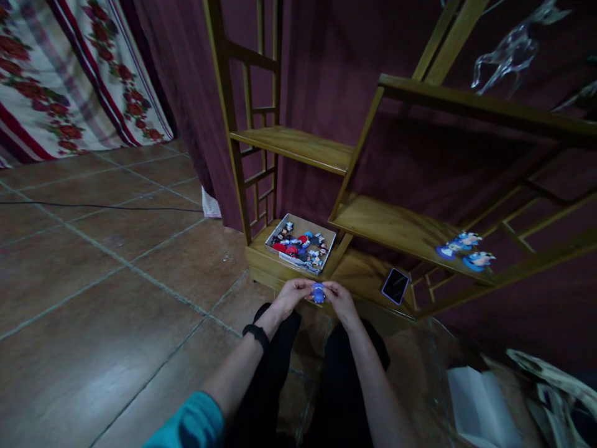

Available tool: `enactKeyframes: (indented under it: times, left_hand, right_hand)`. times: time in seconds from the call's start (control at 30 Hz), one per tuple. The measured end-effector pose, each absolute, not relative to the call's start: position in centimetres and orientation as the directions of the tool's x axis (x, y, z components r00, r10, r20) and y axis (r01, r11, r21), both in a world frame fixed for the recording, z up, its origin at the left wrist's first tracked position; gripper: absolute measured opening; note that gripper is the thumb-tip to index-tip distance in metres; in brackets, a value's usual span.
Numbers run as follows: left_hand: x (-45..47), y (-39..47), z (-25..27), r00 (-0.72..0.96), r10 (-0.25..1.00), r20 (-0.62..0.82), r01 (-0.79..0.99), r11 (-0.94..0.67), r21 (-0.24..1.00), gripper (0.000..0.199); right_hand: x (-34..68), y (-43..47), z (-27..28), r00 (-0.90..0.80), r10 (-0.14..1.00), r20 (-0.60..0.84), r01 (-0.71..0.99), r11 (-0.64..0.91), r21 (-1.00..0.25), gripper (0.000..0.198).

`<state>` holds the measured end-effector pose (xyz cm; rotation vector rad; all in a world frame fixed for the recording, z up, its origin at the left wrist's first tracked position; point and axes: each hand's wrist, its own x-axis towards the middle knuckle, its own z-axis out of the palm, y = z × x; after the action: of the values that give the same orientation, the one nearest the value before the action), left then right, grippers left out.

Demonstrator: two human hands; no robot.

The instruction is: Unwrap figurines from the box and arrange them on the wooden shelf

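Note:
Between my two hands is a small blue-purple figurine base (318,292), held in front of the shelf's lower edge. The fingers of my left hand (295,294) pinch its left side. On the opposite side, my right hand (340,296) grips it with closed fingertips. Just beyond my hands, a shallow cardboard box (303,225) on the bottom shelf holds several small figurines and red, blue and dark pieces (292,250). To the right, figurines on blue and purple bases (459,245) stand on the middle shelf.
A phone (395,286) lies on the bottom shelf at right. The wooden shelf unit (298,146) rises ahead, with a clear glass animal (510,53) up high. White paper (482,404) lies low at right. A black cable (102,206) crosses the tiled floor at left.

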<state>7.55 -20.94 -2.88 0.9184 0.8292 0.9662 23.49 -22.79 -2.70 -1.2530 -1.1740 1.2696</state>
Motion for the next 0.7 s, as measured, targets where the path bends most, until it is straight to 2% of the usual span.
enactKeyframes:
  times: [0.17,0.37,0.53,0.7]
  left_hand:
    - [7.48,-20.98,-2.73,0.349,0.92,-0.179,-0.319,0.296,0.9,0.027]
    - [7.59,-20.67,-2.34,0.395,0.882,-0.257,-0.366,0.407,0.837,0.029]
    - [7.69,-20.75,-2.12,0.418,0.864,-0.28,-0.421,0.457,0.783,0.025]
    - [7.55,-21.25,-1.99,0.46,0.866,-0.198,-0.443,0.417,0.793,0.037]
  right_hand:
    - [23.37,-23.14,-2.19,-0.043,0.986,-0.161,-0.123,-0.165,-0.979,0.027]
    - [23.29,-23.2,-1.83,-0.084,0.938,-0.337,-0.308,-0.346,-0.886,0.026]
    - [22.98,-22.84,-2.03,-0.078,0.937,-0.34,-0.387,-0.342,-0.856,0.024]
    - [22.69,-22.66,-2.29,-0.043,0.943,-0.33,-0.405,-0.318,-0.857,0.024]
